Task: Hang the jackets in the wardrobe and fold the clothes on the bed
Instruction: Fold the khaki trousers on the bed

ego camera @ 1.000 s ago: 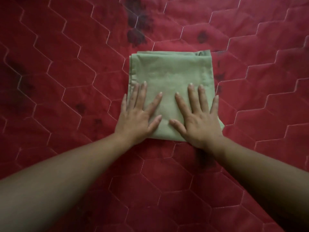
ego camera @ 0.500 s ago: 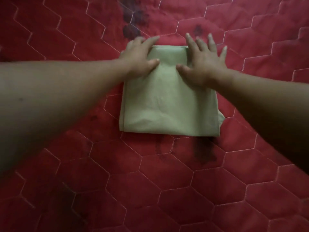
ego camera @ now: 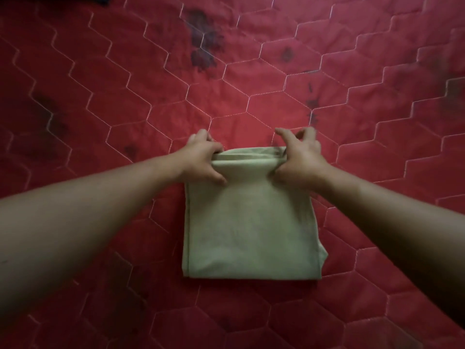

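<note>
A pale green folded garment (ego camera: pixel 251 222) lies flat on the red quilted bed cover (ego camera: pixel 100 109), roughly square, just below the middle of the head view. My left hand (ego camera: pixel 201 159) grips its far left corner, thumb on top and fingers curled under. At the far right corner my right hand (ego camera: pixel 299 157) pinches the edge the same way. The far edge is lifted slightly off the bed and bunched between both hands. The near edge rests flat.
The red cover with its pale hexagon stitching fills the view and carries dark stains (ego camera: pixel 203 44) beyond the garment. A bit of dark fabric (ego camera: pixel 100 1) shows at the top left edge.
Both hands went from pressing flat on the garment's near part to its far edge, then closed on the far corners and raised that edge a little.
</note>
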Available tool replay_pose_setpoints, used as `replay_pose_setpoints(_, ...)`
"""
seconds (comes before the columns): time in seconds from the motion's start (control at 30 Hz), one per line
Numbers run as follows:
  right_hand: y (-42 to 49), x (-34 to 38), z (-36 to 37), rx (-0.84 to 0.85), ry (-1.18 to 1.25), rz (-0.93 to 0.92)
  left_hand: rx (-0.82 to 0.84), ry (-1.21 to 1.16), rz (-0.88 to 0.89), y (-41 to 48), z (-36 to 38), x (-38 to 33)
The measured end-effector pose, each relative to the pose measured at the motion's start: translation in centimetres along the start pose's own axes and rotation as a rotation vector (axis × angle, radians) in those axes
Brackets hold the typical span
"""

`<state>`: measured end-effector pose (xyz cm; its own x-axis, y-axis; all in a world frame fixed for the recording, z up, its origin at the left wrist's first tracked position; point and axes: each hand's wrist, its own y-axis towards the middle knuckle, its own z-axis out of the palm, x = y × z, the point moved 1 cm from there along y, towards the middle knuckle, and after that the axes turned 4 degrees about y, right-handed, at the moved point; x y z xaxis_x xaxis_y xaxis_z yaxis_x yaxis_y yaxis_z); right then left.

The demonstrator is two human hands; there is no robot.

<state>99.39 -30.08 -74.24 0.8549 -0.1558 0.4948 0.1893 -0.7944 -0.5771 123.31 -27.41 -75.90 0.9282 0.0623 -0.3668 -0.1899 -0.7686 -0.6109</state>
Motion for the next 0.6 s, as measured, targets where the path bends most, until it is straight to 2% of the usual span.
replay_pose_setpoints(0.1, -1.9, -0.6, -1.2, 0.152, -0.243, 0.039, 0.092, -0.026, 0.052, -2.0, 0.1, -1.5)
replay_pose_setpoints(0.2, -4.1, -0.9, -1.6, 0.178, -0.530, -0.109, 0.128, -0.026, 0.116, -4.4, -0.3, -3.6)
replay_pose_setpoints(0.33, -7.3, -0.9, -2.8, 0.244, -0.521, -0.211, 0.097, 0.007, 0.201, -7.8, -1.8, -6.2)
replay_pose_setpoints(0.47, -10.2, 0.7, -7.1, 0.069, -0.592, -0.374, -0.074, 0.071, 0.241, -10.9, -5.8, -8.1)
replay_pose_setpoints(0.6, -12.9, 1.8, -11.0, -0.334, -0.630, -0.663, -0.506, 0.231, 0.405, -13.4, -9.0, -9.0)
